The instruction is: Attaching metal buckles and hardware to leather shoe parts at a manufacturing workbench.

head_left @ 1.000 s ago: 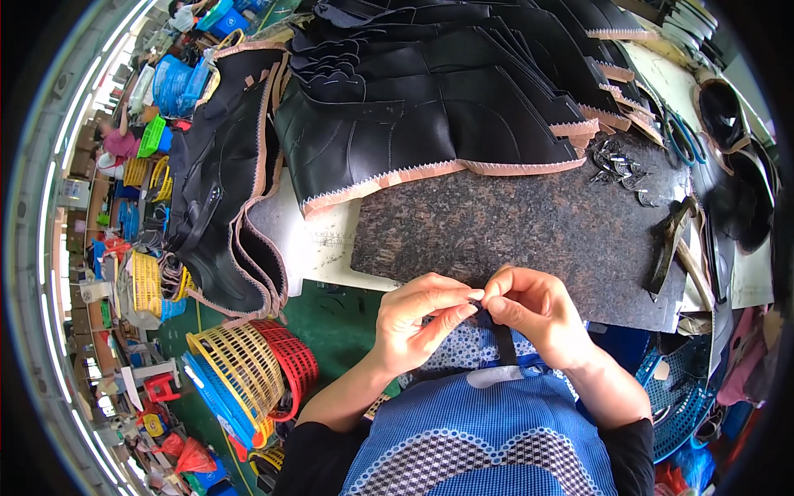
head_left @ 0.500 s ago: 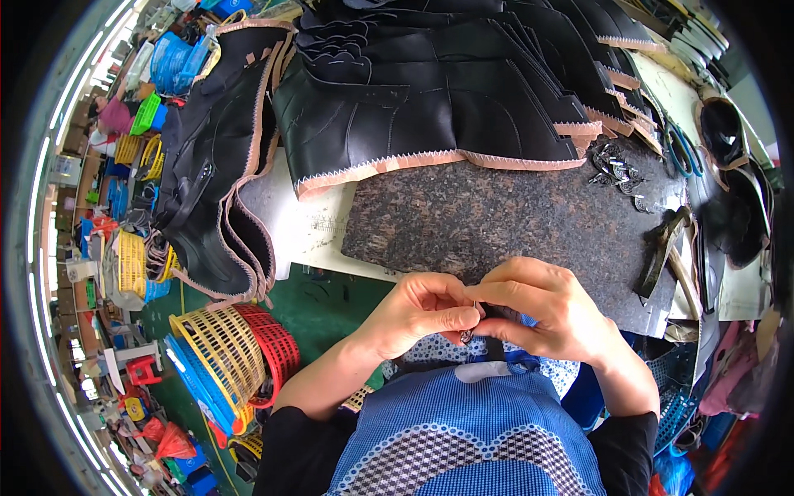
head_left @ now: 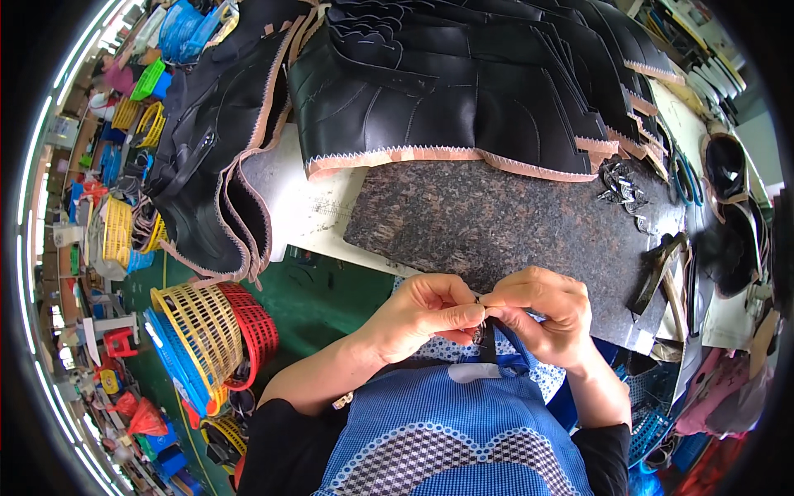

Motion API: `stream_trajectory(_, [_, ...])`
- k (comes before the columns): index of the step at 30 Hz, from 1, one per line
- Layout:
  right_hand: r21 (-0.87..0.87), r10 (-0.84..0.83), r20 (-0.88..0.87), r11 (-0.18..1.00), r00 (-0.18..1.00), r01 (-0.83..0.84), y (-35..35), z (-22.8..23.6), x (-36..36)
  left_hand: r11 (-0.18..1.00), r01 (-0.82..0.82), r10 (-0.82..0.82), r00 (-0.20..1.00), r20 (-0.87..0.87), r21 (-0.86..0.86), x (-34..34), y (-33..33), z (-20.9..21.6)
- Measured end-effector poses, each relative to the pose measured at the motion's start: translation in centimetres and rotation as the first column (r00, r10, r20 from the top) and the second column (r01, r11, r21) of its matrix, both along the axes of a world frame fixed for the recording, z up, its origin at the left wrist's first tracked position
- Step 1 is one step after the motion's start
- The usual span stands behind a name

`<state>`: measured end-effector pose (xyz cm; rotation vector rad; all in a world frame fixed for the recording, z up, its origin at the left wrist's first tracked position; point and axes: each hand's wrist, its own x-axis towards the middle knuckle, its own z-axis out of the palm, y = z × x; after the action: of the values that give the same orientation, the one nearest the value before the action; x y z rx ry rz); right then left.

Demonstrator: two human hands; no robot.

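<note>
Above my lap, both hands meet at the near edge of a stone slab. My left hand (head_left: 437, 312) is closed, its thumb and forefinger pinching a small shiny metal buckle (head_left: 480, 333). A narrow dark strap (head_left: 488, 351) hangs just under the fingertips. Thumb and forefinger of my right hand (head_left: 544, 312) are pressed together right beside the buckle; what lies between them is too small to make out. On the dark speckled slab (head_left: 471, 219), at its far right, lies a small heap of metal buckles (head_left: 624, 192).
Black leather boot uppers (head_left: 413, 107) with zigzag-stitched pale edges are piled behind the slab. More hang over the table's left side (head_left: 215, 182). Blue-handled scissors (head_left: 685, 178) and dark strips (head_left: 657, 277) lie right. Yellow (head_left: 203, 331) and red baskets (head_left: 252, 326) stand lower left.
My right hand has turned and drawn in, its fingers now bunched more tightly at the left fingertips. More of the buckle shows. The whole view has shifted slightly.
</note>
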<state>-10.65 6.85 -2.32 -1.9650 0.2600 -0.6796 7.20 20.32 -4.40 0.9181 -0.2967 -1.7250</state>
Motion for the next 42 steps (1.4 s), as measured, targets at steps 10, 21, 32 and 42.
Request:
stream_trajectory(10, [-0.034,-0.083,0.124,0.996,0.989,0.088,1.1,-0.4,0.2,0.945,-0.309,0.313,0.949,0.027,-0.106,-1.3,-0.6,0.2])
stream_trajectory(21, [0.042,-0.199,0.074,0.98,0.977,0.196,1.5,-0.6,-0.1,0.979,-0.179,0.193,0.966,0.171,-0.095,-0.6,-0.5,1.2])
stream_trajectory(32, [0.07,-0.341,0.125,0.94,0.932,0.334,1.9,-1.4,0.5,0.945,-0.279,0.315,0.917,0.244,-0.171,-1.2,-1.0,1.1])
stream_trajectory(42, [-0.272,-0.242,0.146,0.923,0.959,0.274,-0.6,0.2,-1.4,0.955,0.22,-0.072,0.822,0.564,-0.198,1.8,-4.4,4.7])
